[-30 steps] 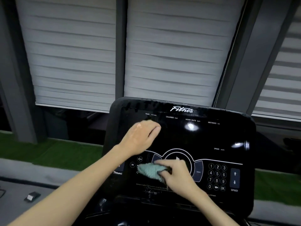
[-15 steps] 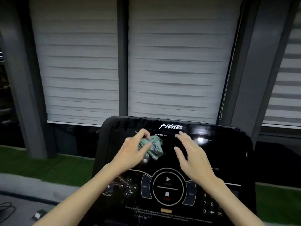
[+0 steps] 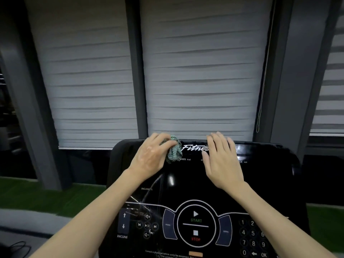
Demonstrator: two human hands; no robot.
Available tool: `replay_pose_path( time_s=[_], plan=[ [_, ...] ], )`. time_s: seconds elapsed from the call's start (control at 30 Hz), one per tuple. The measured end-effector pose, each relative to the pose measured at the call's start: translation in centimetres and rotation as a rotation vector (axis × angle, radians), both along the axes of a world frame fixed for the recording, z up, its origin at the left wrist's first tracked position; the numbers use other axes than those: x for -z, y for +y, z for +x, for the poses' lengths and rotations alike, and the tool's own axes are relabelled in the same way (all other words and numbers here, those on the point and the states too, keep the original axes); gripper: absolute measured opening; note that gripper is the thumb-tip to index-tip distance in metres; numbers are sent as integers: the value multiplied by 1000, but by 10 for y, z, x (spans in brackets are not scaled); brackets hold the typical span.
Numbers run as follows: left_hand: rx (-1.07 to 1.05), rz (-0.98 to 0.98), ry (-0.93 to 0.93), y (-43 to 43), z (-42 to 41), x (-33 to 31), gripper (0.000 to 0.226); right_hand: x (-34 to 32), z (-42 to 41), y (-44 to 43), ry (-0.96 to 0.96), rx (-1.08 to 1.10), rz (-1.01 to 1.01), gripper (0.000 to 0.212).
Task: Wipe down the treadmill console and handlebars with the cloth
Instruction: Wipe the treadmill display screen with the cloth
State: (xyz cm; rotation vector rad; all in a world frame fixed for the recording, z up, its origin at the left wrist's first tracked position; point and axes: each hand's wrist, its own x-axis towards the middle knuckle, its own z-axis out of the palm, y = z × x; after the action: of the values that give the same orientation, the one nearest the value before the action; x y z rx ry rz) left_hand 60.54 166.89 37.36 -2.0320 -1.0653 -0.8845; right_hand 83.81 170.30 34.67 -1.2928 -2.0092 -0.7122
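Both hands at top edge of console, cloth in the left.
Left hand grips bunched green cloth, pressed on the console's top edge just left of the logo. Right hand lies flat, fingers straight and together, holding nothing, on the top edge just right of the logo. Cracks near the console's lower left corner. Blinds behind.

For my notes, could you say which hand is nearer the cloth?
Left. The left hand holds the cloth; the right hand lies on the console, apart, to its right.
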Motion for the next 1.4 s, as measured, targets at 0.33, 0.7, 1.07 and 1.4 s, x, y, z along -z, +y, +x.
replay_pose_path(
  time_s=[0.33, 0.7, 1.07, 1.4],
  plan=[
    [165, -96, -47, -28, -31, 69, 27, 2, -4, 1, -5, 41, 55, 48],
    [240, -213, 79, -56, -44, 111, 16, 6, -15, -5, 71, 88, 25, 55],
    [199, -121, -112, -12, -31, 46, 20, 29, -24, -14, 83, 140, -39, 61],
    [370, -408, 90, -88, -46, 187, 24, 32, -23, -21, 69, 144, -73, 61]
  ],
)
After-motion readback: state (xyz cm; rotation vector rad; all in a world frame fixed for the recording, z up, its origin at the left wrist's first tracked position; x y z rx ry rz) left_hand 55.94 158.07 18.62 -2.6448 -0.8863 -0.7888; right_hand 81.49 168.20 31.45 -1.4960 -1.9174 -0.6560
